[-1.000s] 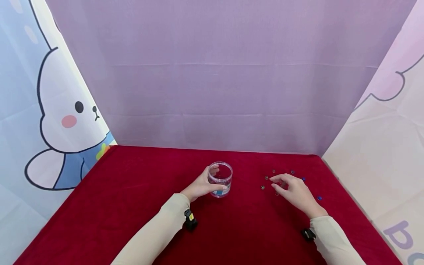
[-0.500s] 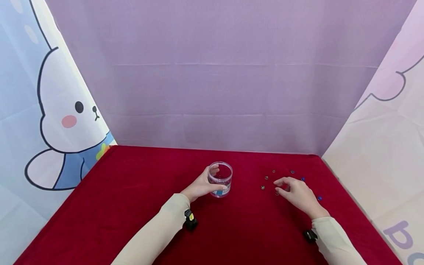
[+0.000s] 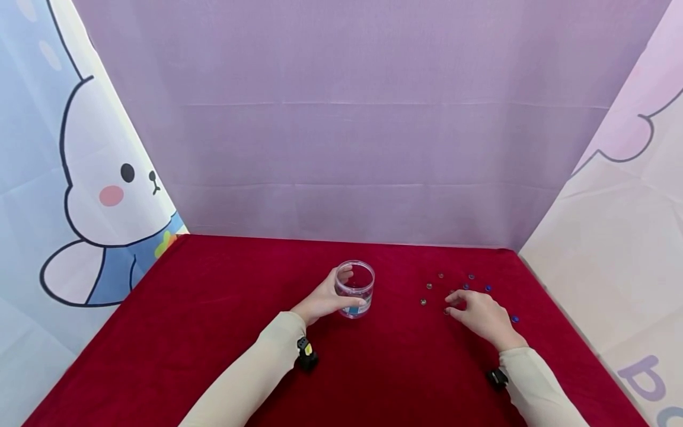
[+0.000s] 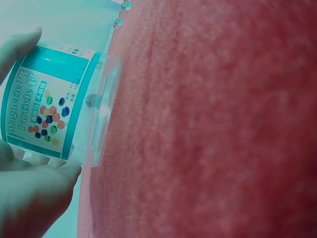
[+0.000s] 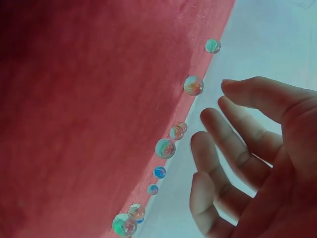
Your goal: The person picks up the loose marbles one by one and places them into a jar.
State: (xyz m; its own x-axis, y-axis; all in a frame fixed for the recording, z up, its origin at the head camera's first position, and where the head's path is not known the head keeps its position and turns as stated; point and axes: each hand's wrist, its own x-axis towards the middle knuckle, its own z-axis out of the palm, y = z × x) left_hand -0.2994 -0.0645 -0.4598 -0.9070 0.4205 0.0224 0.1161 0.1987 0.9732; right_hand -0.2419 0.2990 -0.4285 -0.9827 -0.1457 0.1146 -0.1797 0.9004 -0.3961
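We see the left hand [image 3: 323, 301] near the middle of the head view, fingers and thumb curled round a clear jar [image 3: 355, 288] that stands upright on the red cloth [image 3: 213, 320]. In the left wrist view the jar [image 4: 54, 104] fills the left side of the frame, its teal label printed with coloured dots, a fingertip at the upper left and the thumb [image 4: 34, 198] pressing at the lower left. One small marble [image 4: 91, 100] shows inside, at the jar's clear base.

Over on the right of the head view, the right hand [image 3: 480, 317] lies low over the cloth among scattered marbles [image 3: 429, 286], its fingertips right by one at the lower left of the cluster. We cannot tell from there whether it touches any. The right wrist view settles the pose: the right hand [image 5: 257, 163] has its fingers loosely spread and holds nothing, with a line of glass marbles [image 5: 165, 148] running down the middle of the frame just beside the fingertips, apart from them.

Behind the cloth hangs a purple backdrop [image 3: 352, 118], and a cartoon rabbit [image 3: 101, 184] fills the left edge.
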